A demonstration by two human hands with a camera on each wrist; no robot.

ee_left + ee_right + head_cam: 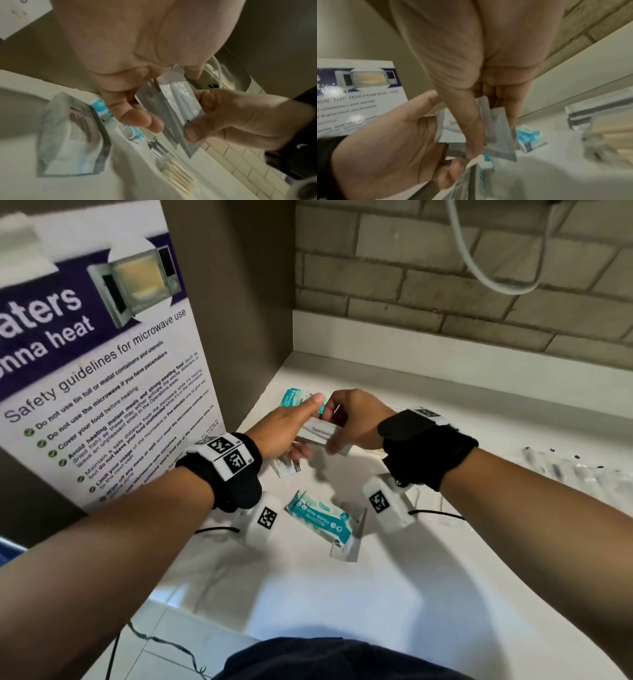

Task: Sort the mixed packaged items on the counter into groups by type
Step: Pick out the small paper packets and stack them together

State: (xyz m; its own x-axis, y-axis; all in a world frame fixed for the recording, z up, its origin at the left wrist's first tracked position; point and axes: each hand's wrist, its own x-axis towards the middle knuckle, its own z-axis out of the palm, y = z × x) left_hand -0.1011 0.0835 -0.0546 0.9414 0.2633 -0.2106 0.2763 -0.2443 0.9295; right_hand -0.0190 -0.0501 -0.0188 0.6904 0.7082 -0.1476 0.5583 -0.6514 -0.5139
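You hold a white toothpaste sachet point(322, 432) off the counter point(411, 594), gripped at both ends, lying roughly level. A teal "Mini Wipes" pack point(320, 520) lies flat near you, at centre. A second teal pack point(294, 397) lies farther back. A pale sachet point(286, 469) lies between them, to the left. Clear packs of wooden sticks point(178, 173) lie at the right.

Two hands: left hand point(284, 429), right hand point(356, 422). Between them, toothpaste sachets point(322, 433), several, number unclear. Three mini wipes packs show: 12 o'clock point(294, 397), centre point(322, 517), 9 o'clock point(286, 469). One cotton-swab packet point(178, 174).
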